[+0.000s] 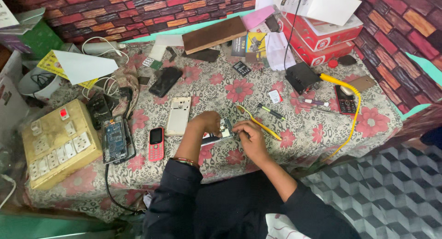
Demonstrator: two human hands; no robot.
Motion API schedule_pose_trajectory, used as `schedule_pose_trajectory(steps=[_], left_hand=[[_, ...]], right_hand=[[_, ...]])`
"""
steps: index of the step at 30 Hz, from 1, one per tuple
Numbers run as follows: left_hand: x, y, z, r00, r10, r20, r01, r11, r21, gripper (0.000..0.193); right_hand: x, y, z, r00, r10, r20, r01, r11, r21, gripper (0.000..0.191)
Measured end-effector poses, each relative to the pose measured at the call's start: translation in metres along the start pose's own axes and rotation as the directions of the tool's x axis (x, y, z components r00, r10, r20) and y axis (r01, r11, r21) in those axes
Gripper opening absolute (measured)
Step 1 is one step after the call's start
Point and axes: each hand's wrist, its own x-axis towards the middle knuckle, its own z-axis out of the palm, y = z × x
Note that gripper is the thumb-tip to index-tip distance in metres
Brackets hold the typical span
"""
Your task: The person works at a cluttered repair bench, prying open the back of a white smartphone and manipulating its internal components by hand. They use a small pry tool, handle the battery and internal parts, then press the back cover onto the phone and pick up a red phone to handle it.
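My left hand (208, 122) rests on a small opened phone (224, 130) lying on the flowered tablecloth (317, 133) and holds it down. My right hand (249, 134) touches the phone's right end, fingers pinched over its circuit board; whether a small tool is between them I cannot tell. Yellow tweezers (258, 121) lie just right of my hands. A white phone back cover (178, 115) and a red keypad phone (156, 142) lie to the left.
A yellow switchboard (57, 144) and a bare phone board (114, 140) sit at the left. A black phone (165, 81), screwdrivers (271, 112), a soldering iron with yellow cable (343, 89), another keypad phone (345, 101) and red boxes (322, 38) lie farther back.
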Motion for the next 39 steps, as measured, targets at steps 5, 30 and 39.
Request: schedule_pose_trajectory(steps=[5, 30, 39], left_hand=[[0.001, 0.007, 0.001, 1.000, -0.002, -0.001, 0.002, 0.992, 0.124, 0.040], [-0.098, -0.046, 0.078, 0.724, 0.096, -0.683, -0.310, 0.930, -0.199, 0.047], [-0.093, -0.043, 0.088, 0.671, 0.180, -0.720, -0.351, 0.932, -0.094, 0.044]], right_hand=[[0.000, 0.000, 0.001, 1.000, -0.002, -0.009, 0.002, 1.000, -0.011, 0.023], [0.003, 0.006, 0.003, 1.000, -0.018, 0.011, 0.018, 1.000, -0.013, 0.025], [0.003, 0.010, 0.002, 0.997, -0.072, 0.009, 0.072, 0.996, -0.048, 0.025]])
